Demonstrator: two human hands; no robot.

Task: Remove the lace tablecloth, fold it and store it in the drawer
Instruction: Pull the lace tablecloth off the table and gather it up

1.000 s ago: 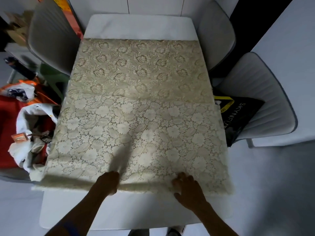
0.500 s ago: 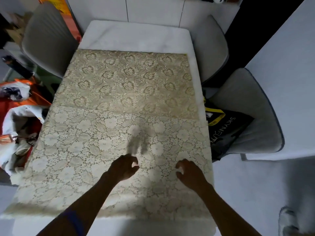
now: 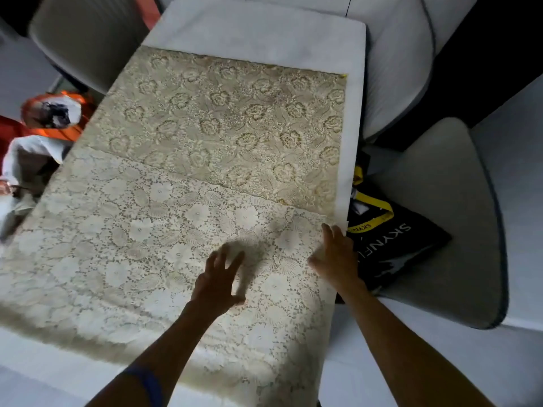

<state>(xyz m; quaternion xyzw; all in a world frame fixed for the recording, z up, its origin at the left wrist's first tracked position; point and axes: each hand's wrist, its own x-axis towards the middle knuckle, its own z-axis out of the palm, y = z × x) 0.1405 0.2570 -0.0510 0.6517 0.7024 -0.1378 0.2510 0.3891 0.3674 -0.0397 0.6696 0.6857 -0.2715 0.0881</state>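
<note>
You had the cream floral lace tablecloth half-folded on the white table — left hand open, right hand splayed at its edge, likely smoothing.

Lace tablecloth lies on table, bag right.

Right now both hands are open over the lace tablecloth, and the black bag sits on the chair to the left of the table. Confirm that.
Wrong side. The head view shows the black bag on the chair to the right of the table. Both hands, left and right, are open over the lace tablecloth.
</note>
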